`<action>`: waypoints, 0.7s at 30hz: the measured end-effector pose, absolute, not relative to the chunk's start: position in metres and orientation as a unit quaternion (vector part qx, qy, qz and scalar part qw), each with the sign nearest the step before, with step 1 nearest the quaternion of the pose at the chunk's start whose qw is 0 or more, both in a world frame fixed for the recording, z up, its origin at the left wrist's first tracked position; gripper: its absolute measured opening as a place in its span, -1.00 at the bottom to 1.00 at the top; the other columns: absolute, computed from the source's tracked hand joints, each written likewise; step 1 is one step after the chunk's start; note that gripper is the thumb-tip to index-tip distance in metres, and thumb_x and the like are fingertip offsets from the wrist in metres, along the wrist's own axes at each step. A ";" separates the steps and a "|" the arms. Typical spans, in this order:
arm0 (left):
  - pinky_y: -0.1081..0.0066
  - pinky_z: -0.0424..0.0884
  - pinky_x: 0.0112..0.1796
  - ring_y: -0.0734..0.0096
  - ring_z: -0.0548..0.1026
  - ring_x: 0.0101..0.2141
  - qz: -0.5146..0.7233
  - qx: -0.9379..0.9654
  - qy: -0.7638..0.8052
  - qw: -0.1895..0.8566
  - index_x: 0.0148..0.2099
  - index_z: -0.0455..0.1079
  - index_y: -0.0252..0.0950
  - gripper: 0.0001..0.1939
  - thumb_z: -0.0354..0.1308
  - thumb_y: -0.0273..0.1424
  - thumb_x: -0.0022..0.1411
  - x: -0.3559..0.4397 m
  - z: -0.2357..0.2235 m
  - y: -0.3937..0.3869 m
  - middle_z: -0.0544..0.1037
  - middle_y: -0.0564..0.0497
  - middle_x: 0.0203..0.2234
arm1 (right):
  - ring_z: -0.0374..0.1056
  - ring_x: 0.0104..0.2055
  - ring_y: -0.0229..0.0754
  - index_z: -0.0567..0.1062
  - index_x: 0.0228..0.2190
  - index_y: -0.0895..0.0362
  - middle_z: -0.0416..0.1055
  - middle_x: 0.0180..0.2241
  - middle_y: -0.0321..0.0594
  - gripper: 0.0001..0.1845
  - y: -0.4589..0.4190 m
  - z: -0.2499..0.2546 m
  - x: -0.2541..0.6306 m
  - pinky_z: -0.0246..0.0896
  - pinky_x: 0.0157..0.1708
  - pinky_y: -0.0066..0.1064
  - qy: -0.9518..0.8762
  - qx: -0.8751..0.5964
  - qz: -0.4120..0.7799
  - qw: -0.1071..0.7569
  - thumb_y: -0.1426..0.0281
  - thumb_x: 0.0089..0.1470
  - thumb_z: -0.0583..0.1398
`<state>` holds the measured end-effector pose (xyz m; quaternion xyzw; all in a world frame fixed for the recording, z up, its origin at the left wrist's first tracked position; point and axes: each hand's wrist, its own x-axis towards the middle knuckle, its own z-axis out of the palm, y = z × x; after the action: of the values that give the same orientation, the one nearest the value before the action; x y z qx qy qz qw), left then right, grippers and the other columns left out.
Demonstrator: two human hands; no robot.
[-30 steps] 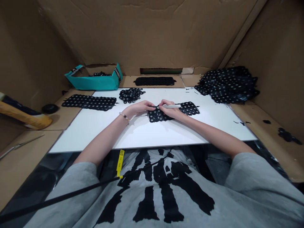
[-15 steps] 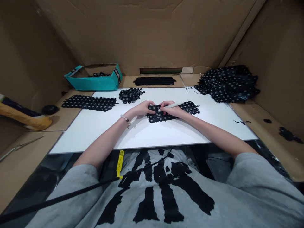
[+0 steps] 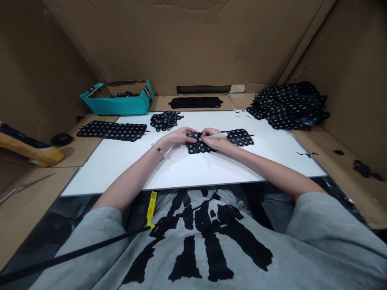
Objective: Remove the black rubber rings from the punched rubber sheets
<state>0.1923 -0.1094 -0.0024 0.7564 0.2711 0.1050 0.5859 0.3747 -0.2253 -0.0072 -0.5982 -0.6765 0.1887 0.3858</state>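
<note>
A black sheet of joined round rings with pale centres (image 3: 240,137) lies on the white board, partly covered by my hands. At its left end, my left hand (image 3: 181,136) pinches the edge, thumb and fingers on the rings. My right hand (image 3: 214,139) rests over the middle of the sheet and is closed around a white pen-like tool (image 3: 218,136). The tool slants, its tip down among the rings close to my left fingertips. What the tip touches is too small to tell.
Behind my left hand is a pile of loose black rings (image 3: 166,121). Another ring sheet (image 3: 112,130) lies left, near a teal box (image 3: 117,105). A dark stacked strip (image 3: 196,102) lies at the back, a heap of sheets (image 3: 288,105) back right. Scissors (image 3: 28,186) lie far left.
The white tool in my right hand has tipped lower and swung slightly left. My left hand stays at the sheet's left end. The whole view has shifted a little.
</note>
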 end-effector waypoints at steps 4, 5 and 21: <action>0.36 0.37 -0.25 0.32 0.50 -0.30 0.101 0.769 0.261 0.575 -0.08 0.55 -0.33 -0.45 0.48 -0.22 -0.15 0.192 -0.001 -0.108 0.59 -0.01 -0.32 | 0.36 -0.31 -0.14 0.41 -0.50 0.10 0.49 -0.40 -0.21 -0.88 -0.223 -0.010 0.375 0.14 -0.29 -0.35 -0.678 -0.599 0.183 0.385 0.34 0.03 0.15; 0.37 0.36 -0.26 0.32 0.50 -0.31 0.106 0.779 0.269 0.557 -0.08 0.55 -0.33 -0.45 0.47 -0.22 -0.15 0.191 -0.001 -0.108 0.59 0.00 -0.33 | 0.36 -0.31 -0.14 0.42 -0.50 0.10 0.50 -0.40 -0.22 -0.88 -0.223 -0.011 0.376 0.14 -0.29 -0.35 -0.679 -0.599 0.182 0.385 0.34 0.02 0.15; 0.41 0.24 -0.36 0.40 0.38 -0.43 0.127 0.878 0.311 0.343 -0.26 0.56 -0.30 -0.68 0.27 -0.15 0.04 0.171 0.001 -0.096 0.55 0.04 -0.47 | 0.36 -0.53 -0.29 0.44 -0.43 0.11 0.51 -0.40 -0.28 -0.88 -0.194 0.002 0.376 0.19 -0.48 -0.45 -0.622 -0.568 0.357 0.404 0.31 0.05 0.22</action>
<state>0.1710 -0.0964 0.0008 0.8776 0.3107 0.1265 0.3426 0.3761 -0.1942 0.0023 -0.5679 -0.6218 0.3574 0.4039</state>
